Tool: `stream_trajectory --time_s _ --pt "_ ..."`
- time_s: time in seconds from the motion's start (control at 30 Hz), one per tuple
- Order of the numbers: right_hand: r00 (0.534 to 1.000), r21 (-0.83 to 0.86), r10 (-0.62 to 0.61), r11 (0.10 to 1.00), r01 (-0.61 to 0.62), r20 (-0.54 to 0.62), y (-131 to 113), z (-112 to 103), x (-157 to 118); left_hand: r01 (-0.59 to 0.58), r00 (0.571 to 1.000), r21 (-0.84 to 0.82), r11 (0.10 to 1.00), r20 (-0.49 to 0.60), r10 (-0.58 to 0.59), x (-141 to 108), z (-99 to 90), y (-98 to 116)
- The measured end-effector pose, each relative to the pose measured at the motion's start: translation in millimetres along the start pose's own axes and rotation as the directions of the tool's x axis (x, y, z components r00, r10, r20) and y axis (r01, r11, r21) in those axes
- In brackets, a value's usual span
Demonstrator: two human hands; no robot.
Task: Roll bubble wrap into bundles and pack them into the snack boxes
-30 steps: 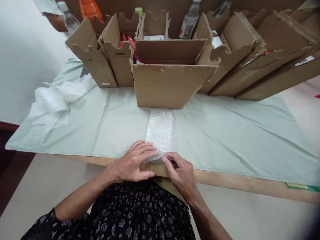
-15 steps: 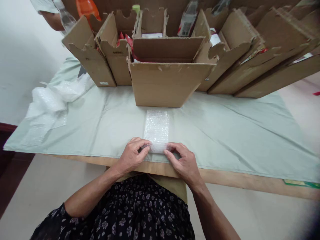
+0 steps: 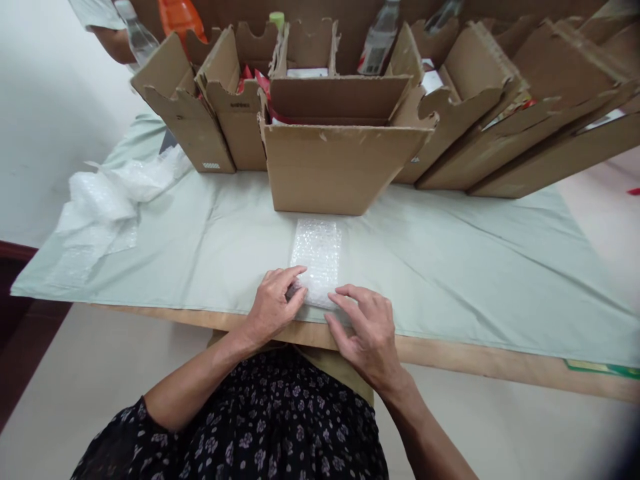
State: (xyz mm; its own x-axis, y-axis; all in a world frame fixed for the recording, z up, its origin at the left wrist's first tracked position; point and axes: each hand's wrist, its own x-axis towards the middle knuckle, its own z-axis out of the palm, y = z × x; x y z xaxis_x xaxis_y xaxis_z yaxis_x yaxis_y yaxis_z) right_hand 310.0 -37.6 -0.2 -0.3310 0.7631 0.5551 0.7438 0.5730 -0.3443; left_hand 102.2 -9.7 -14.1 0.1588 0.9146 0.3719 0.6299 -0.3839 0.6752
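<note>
A flat rectangle of bubble wrap (image 3: 316, 257) lies on the pale green cloth (image 3: 240, 247), close to the table's front edge. At its near left corner is my left hand (image 3: 276, 300), thumb and index finger apart and touching or just over the wrap. Beside the near right corner, my right hand (image 3: 363, 327) has its thumb and fingers spread, fingertips at the wrap's edge. Neither hand grips it. Whether anything lies inside the wrap I cannot tell.
A cardboard box (image 3: 330, 170) stands just beyond the wrap, with several more behind it holding bottles and packets. Crumpled bubble wrap (image 3: 107, 200) lies at the left. A person's arm (image 3: 114, 43) shows at the upper left. The wooden table edge (image 3: 440, 357) runs along the front.
Both hands have loosened from the wrap's near corners, and their fingers have spread. The right thumb has dropped away from the wrap, which stays flat on the cloth.
</note>
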Motion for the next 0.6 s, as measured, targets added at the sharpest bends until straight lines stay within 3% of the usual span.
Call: stream_trajectory --time_s 0.23,0.43,0.6 --pt "0.982 -0.005 -0.092 0.996 0.095 0.162 3 14 6 -0.022 1.0 0.008 1.0 0.008 0.022 1 -1.3 -2" --pt "0.987 0.006 -0.099 0.995 0.099 0.129 7 22 11 -0.109 0.994 -0.041 0.993 0.004 0.11 -6 -8.4 -1" --pt "0.99 0.014 -0.105 0.994 0.105 0.093 8 21 15 -0.205 0.978 0.024 0.978 0.029 0.205 -17 -14.4 -3"
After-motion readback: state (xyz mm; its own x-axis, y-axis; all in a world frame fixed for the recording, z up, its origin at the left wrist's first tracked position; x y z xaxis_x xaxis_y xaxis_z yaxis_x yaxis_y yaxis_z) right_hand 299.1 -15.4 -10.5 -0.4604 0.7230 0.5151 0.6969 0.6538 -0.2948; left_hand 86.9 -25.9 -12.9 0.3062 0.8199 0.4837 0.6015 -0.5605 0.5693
